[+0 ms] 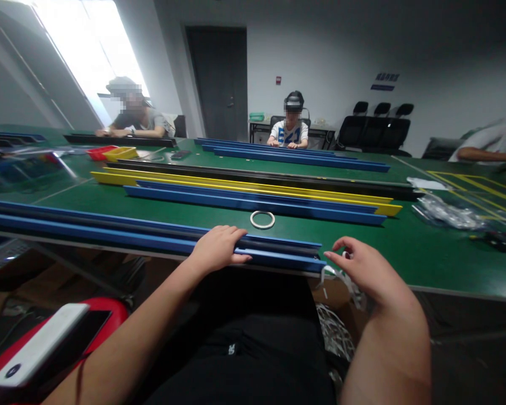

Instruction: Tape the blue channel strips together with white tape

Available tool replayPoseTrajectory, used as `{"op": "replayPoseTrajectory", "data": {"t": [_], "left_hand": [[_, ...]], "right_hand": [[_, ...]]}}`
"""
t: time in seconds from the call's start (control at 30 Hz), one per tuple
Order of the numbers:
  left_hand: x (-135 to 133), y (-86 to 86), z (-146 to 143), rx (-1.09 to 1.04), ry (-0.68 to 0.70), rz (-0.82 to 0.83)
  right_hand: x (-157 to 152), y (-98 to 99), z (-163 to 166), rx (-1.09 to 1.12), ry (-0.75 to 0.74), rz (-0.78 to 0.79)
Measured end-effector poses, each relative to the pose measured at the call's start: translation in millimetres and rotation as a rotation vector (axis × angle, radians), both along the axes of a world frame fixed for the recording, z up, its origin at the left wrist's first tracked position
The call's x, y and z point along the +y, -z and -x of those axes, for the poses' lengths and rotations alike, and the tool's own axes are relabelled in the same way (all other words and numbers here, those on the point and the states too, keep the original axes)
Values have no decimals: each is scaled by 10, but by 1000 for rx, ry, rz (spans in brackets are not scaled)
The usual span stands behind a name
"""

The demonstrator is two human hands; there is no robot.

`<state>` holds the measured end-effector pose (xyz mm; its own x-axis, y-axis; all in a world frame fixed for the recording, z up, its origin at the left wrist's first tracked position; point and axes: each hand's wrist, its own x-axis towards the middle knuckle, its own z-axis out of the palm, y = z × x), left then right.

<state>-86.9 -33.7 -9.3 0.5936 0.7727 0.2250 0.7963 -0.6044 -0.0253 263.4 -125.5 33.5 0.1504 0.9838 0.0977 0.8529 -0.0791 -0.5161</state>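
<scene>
My left hand lies flat on top of a long blue rail at the near edge of the green table, fingers stretched over a dark strip running along it. My right hand hovers at the rail's right end, its fingers curled in a pinch on a thin white strip that hangs down past the table edge. A white tape ring lies on the table just beyond the rail.
Yellow, blue and black rails lie across the table's middle, more blue rails farther back. Clear plastic bags sit at right. Red and yellow trays stand far left. Three other people sit around. A phone rests near my left.
</scene>
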Motion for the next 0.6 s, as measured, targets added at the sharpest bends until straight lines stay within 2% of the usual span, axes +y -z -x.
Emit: {"op": "replayPoseTrajectory", "data": {"t": [0.27, 0.4, 0.6], "left_hand": [[20, 26, 15, 2, 12, -17], [22, 35, 24, -1, 28, -40], [25, 53, 24, -14, 29, -48]], "right_hand": [[8, -102, 21, -22, 36, -69], [14, -77, -7, -22, 86, -60], [47, -20, -16, 15, 30, -110]]}}
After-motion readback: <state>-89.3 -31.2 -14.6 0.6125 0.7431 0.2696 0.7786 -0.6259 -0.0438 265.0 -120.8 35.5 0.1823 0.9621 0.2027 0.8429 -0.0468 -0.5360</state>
